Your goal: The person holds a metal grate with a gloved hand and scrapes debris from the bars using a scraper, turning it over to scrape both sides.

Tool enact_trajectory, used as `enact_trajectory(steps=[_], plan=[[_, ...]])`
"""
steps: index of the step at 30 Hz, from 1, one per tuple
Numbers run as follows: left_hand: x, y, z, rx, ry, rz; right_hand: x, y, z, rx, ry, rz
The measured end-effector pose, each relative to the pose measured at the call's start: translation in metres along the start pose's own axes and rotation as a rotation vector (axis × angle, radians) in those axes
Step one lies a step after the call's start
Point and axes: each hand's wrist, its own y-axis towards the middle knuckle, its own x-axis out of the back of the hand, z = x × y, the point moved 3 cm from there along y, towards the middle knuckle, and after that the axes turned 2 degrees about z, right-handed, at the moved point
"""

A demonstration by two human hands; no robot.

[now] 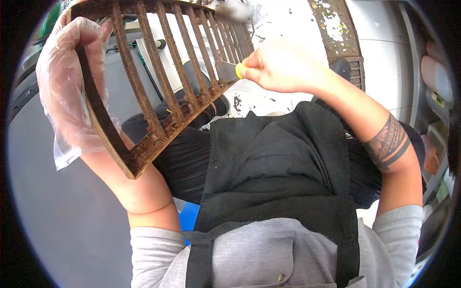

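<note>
A long, rusty brown drain grate [185,124] with several slats is held up at a tilt in front of my lap, dirt caked along its edge. My left hand [65,84], in a loose clear plastic glove, is wrapped around the grate's near-left end frame. Bare, my right hand [281,69] pinches the yellow handle of a scraper. Its flat metal scraper blade [225,72] reaches in among the slats near the grate's right edge and appears to touch it. The far end of the grate runs out toward the top.
White floor tiles [382,53] bear dark scattered debris. A dirty floor channel [331,24] runs at upper right, with another grate section [356,72] at its end. A grey panel [43,192] stands at left, shelving with containers [437,77] at right. A blurred whitish object [234,11] is at the top.
</note>
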Motion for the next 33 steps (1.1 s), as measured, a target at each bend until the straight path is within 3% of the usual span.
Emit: enact_trajectory(steps=[4, 10, 12, 19, 22, 25, 27, 28, 30, 31, 33], plan=[[-0.001, 0.0, -0.001, -0.007, 0.002, -0.005, -0.005, -0.003, 0.008, 0.075, -0.196, 0.051], [-0.004, 0.0, -0.003, -0.008, 0.003, -0.011, -0.003, 0.002, -0.004, -0.076, 0.19, 0.179], [-0.004, 0.001, -0.004, -0.007, 0.0, -0.009, -0.002, -0.001, -0.004, -0.271, 0.363, 0.286], [-0.005, -0.003, -0.005, -0.009, 0.001, -0.008, -0.041, -0.009, -0.025, -0.174, 0.562, 0.266], [-0.007, -0.003, -0.006, -0.006, -0.003, -0.004, -0.051, -0.013, -0.024, -0.166, 0.827, 0.269], [-0.008, -0.002, -0.007, -0.01, -0.011, -0.006, -0.048, -0.015, -0.019, -0.203, 0.97, 0.316], [-0.008, -0.001, -0.007, -0.017, -0.023, 0.0, -0.05, -0.02, -0.017, -0.351, 1.166, 0.379], [-0.005, 0.0, -0.004, -0.006, -0.027, 0.008, -0.052, -0.024, -0.018, -0.354, 1.162, 0.377], [0.005, 0.008, 0.002, 0.088, -0.04, 0.07, -0.058, -0.031, -0.018, -0.437, 1.587, 0.38], [0.007, 0.006, 0.005, 0.089, -0.05, 0.067, -0.057, -0.032, -0.018, -0.445, 1.579, 0.377], [0.007, 0.003, 0.005, 0.063, 0.006, 0.001, -0.047, -0.028, -0.023, -0.437, 1.422, 0.168]])
